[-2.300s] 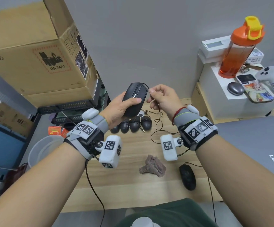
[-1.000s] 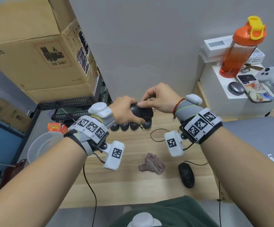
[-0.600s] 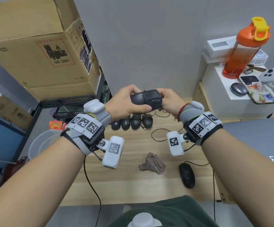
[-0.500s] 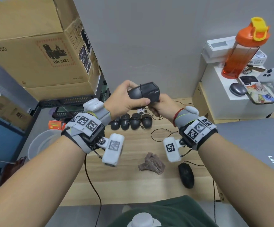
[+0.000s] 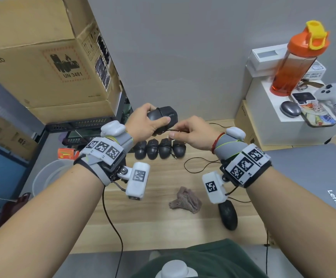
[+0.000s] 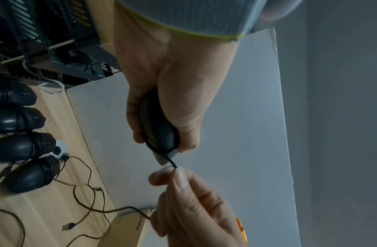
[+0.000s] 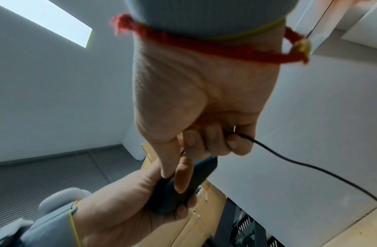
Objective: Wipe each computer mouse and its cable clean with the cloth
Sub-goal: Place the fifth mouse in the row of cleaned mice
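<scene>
My left hand (image 5: 145, 122) grips a black mouse (image 5: 164, 115) in the air above the desk, with one turn of its cable (image 6: 160, 151) looped round the body. My right hand (image 5: 191, 133) pinches that thin black cable (image 7: 289, 160) just beside the mouse, between thumb and fingers (image 6: 179, 177). The rest of the cable (image 5: 199, 166) trails down onto the wooden desk (image 5: 157, 223). A crumpled brownish cloth (image 5: 185, 200) lies on the desk, untouched. Several black mice (image 5: 159, 148) with wound cables stand in a row below my hands. Another black mouse (image 5: 227, 216) lies near the front right.
A large cardboard box (image 5: 48, 57) stands at the back left over a black rack. A closed grey laptop (image 5: 311, 177) lies at the right. Behind it a white box carries an orange bottle (image 5: 295, 61), a grey mouse (image 5: 290, 109) and a white controller (image 5: 333, 97).
The mouse has turned in my left hand and the cable now loops round it. My right hand moved from beneath the mouse to its right side, still holding the cable.
</scene>
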The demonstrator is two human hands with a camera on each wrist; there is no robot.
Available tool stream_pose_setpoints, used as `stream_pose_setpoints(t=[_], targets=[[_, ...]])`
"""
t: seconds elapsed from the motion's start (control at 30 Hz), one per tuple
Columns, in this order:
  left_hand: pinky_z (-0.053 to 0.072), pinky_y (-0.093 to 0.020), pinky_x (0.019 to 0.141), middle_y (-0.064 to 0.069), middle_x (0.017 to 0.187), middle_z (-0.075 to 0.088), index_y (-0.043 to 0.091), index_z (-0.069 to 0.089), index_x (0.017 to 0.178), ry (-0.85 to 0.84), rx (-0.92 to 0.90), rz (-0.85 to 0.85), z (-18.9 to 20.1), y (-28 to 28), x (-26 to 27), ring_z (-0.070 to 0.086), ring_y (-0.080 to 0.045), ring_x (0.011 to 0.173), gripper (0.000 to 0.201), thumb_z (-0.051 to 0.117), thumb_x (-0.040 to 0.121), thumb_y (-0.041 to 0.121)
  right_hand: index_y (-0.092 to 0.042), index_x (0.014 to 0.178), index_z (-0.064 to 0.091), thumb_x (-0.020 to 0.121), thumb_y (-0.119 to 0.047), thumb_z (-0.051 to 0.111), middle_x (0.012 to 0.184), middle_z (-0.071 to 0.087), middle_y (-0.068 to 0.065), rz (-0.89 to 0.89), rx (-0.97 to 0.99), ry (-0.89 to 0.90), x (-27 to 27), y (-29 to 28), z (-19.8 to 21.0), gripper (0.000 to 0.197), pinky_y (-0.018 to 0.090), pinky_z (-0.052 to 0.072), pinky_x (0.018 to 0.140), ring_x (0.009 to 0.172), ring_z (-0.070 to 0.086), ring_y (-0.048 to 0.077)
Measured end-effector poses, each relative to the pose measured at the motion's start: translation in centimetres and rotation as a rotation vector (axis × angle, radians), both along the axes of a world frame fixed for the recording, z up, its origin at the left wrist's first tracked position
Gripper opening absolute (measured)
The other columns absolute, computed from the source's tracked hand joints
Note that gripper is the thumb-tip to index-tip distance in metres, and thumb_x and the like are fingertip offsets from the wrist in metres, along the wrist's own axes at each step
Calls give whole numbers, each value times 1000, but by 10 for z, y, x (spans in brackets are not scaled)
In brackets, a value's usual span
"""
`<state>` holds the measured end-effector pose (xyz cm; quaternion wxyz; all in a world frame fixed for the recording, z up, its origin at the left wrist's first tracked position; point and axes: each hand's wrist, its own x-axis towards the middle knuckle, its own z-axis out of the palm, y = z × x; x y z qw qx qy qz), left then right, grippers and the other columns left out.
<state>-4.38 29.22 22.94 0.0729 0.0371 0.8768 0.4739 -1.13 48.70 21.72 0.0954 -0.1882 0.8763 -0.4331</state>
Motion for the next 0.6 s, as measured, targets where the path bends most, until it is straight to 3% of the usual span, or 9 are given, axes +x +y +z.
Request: stream_pose_setpoints(t=[0.07, 0.17, 0.23, 0.3, 0.37, 0.43, 0.53, 0.6], targets=[[49, -31, 54, -5, 80, 72, 21, 61, 96, 10, -51, -20, 3, -2, -1, 64, -22, 62, 45, 83, 74, 53, -19, 82, 75, 91, -31, 66, 57, 51, -7, -5, -10, 3, -1, 3, 6, 17, 24, 35, 57, 53, 42, 8], [52, -33, 69, 5, 80, 71, 28, 67, 97, 10, -161, -113, 4, -3, 1, 63, -18, 70, 41, 78, 76, 62, -16, 79, 74, 91, -28, 69, 55, 50, -9, -32, -94, 28, -5, 9, 18, 18, 19, 33, 54, 52, 40, 6], [55, -36, 81, 4, 88, 75, 27, 71, 102, -13, -146, -201, 4, -3, 5, 68, -23, 82, 42, 72, 80, 63, -17, 79, 73, 90, -27, 70, 61, 56, -4, -44, -151, 53, -10, 13, 23, 15, 23, 36, 57, 57, 42, 8], [56, -37, 88, 3, 97, 77, 29, 73, 107, -31, -89, -260, 6, -2, 11, 71, -19, 92, 52, 63, 81, 73, -21, 76, 71, 90, -24, 70, 61, 58, -11, -67, -200, 71, -15, 15, 26, 15, 20, 39, 61, 59, 46, 4], [52, -31, 87, 6, 96, 76, 30, 73, 106, -39, -65, -303, 12, 1, 17, 70, -9, 89, 50, 54, 88, 73, -18, 76, 68, 89, -19, 71, 55, 52, -16, -104, -260, 79, -18, 16, 27, 14, 15, 37, 59, 55, 43, 0], [52, -32, 84, 7, 92, 75, 33, 72, 103, -41, -61, -345, 17, 4, 20, 67, -5, 83, 37, 53, 92, 63, -16, 77, 67, 87, -16, 73, 56, 49, -14, -109, -303, 75, -20, 17, 25, 12, 15, 35, 58, 54, 40, 1], [57, -49, 81, -9, 93, 77, 29, 73, 107, -81, -78, -401, 24, 10, 24, 67, -16, 77, 35, 75, 84, 55, -18, 77, 68, 83, -19, 77, 62, 53, -4, -67, -321, 17, -23, 16, 22, 11, 19, 36, 60, 60, 43, 8], [57, -53, 69, -14, 89, 75, 28, 74, 106, -116, -75, -399, 26, 12, 25, 63, -21, 70, 41, 83, 76, 54, -17, 77, 68, 83, -19, 77, 64, 59, -5, -70, -336, -28, -24, 17, 19, 12, 17, 39, 59, 59, 48, 7]])
